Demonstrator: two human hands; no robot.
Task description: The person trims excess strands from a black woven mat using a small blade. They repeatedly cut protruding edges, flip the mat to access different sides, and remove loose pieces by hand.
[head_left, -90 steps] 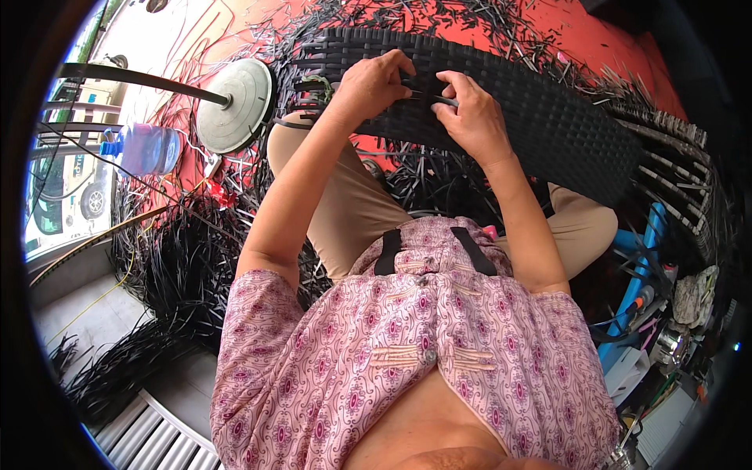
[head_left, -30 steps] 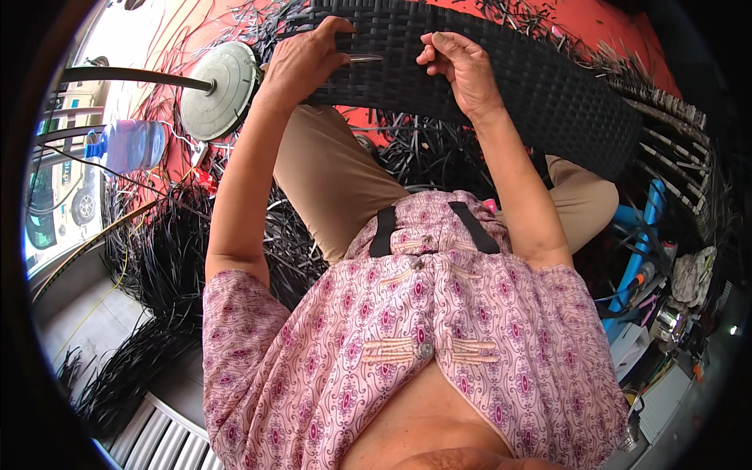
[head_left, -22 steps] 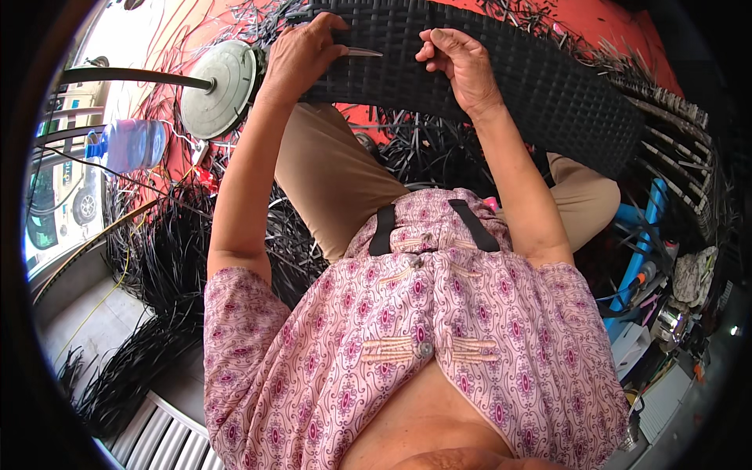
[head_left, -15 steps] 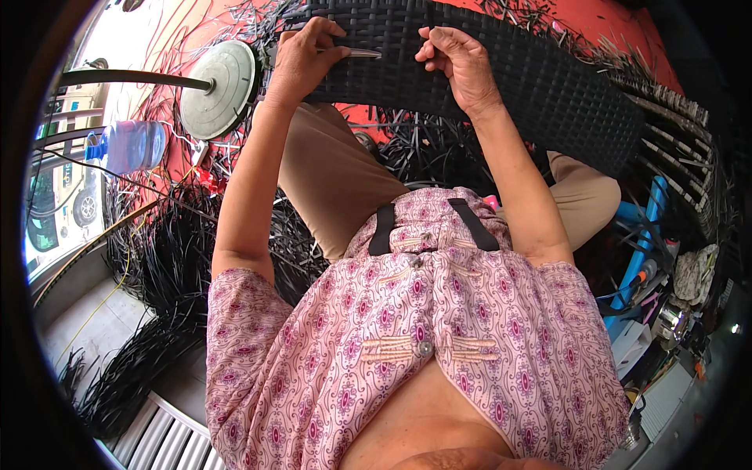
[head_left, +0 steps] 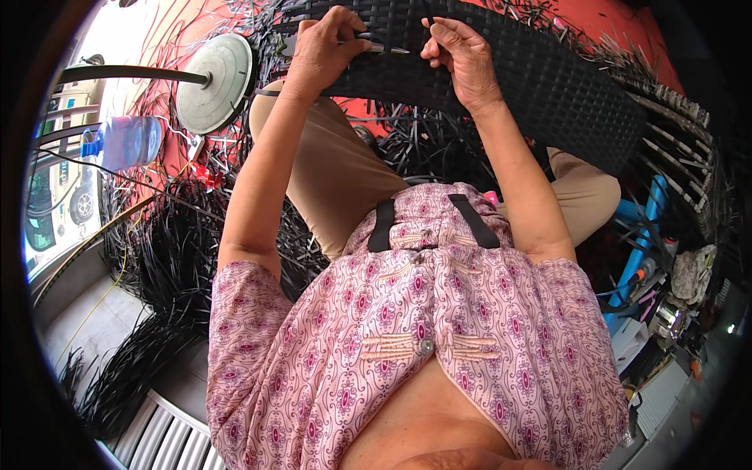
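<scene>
A curved panel of woven black strips (head_left: pixel 533 98) lies across my lap and stretches away to the right. My left hand (head_left: pixel 319 59) is closed around a slim, pointed metal tool (head_left: pixel 389 49). The tool's bright tip points right, over the weave, and most of its body is hidden by my fingers. My right hand (head_left: pixel 470 69), just right of the tip, has its fingers curled in a pinch. A thin black strip (head_left: pixel 428 11) rises from between those fingertips, dark against the dark panel.
Loose black strips (head_left: pixel 188 251) heap at the left and under the panel. At the left stand a round grey base (head_left: pixel 213 84) with a pole and a blue water bottle (head_left: pixel 133 142). A blue bar (head_left: pixel 638 243) and assorted tools are at the right.
My left hand has moved right and slightly up with the tool, bringing its tip closer to my right hand. The right hand has shifted only a little.
</scene>
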